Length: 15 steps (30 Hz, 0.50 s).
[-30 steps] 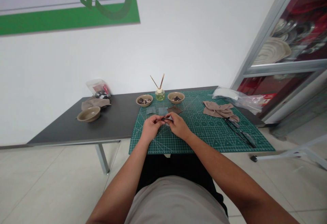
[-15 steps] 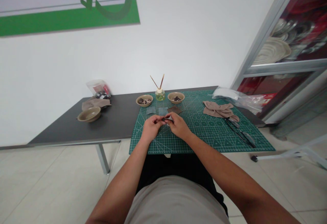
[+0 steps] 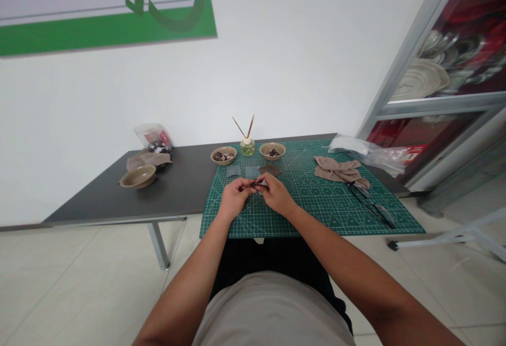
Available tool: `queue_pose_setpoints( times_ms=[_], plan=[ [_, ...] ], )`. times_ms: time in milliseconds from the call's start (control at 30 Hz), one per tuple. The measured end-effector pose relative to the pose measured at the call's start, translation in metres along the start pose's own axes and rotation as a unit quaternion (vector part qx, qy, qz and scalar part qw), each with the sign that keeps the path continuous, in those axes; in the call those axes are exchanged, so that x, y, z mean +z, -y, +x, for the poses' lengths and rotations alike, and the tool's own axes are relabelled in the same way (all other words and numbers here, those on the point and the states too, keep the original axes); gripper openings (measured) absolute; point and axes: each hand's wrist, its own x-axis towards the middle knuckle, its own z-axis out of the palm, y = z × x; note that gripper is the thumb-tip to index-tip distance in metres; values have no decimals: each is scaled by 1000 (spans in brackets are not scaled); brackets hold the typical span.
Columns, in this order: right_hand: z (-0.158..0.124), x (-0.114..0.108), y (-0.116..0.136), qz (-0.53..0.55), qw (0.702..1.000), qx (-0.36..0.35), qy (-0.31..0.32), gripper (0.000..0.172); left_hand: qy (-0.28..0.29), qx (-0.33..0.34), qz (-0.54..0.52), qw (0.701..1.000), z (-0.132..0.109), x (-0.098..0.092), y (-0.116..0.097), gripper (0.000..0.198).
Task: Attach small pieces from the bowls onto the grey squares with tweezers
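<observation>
Both hands meet over the front part of the green cutting mat (image 3: 316, 214). My left hand (image 3: 234, 196) is closed, its fingertips pinching one side of a small dark piece (image 3: 260, 184). From the other side my right hand (image 3: 276, 194) grips the same piece between thumb and fingers. Most of it is hidden by the fingers, so its kind cannot be made out. Just beyond the hands lie flat squares that look like sandpaper: a grey one (image 3: 233, 170), a blue-grey one (image 3: 252, 172) and a brown one (image 3: 270, 170).
Behind the squares stand a bowl of stones (image 3: 223, 155), a glass jar with two sticks (image 3: 247, 146) and a second bowl (image 3: 272, 151). Rightward are a brown cloth (image 3: 338, 169), eyeglasses (image 3: 371, 205) and a plastic bag (image 3: 367, 152). Another bowl (image 3: 138, 177) sits left, beside a bag (image 3: 154, 138).
The hands stay in nearly the same place, still together. A pale grey edge by the right fingers shows less, and the held piece has shifted slightly.
</observation>
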Motion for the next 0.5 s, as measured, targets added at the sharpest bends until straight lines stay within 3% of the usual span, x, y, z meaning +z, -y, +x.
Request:
queue_pose_setpoints(
  times_ms=[500],
  plan=[
    [0, 1, -3, -12, 1000, 1, -3, 3, 4, 1, -14, 1000, 1, 0, 7, 20]
  ],
)
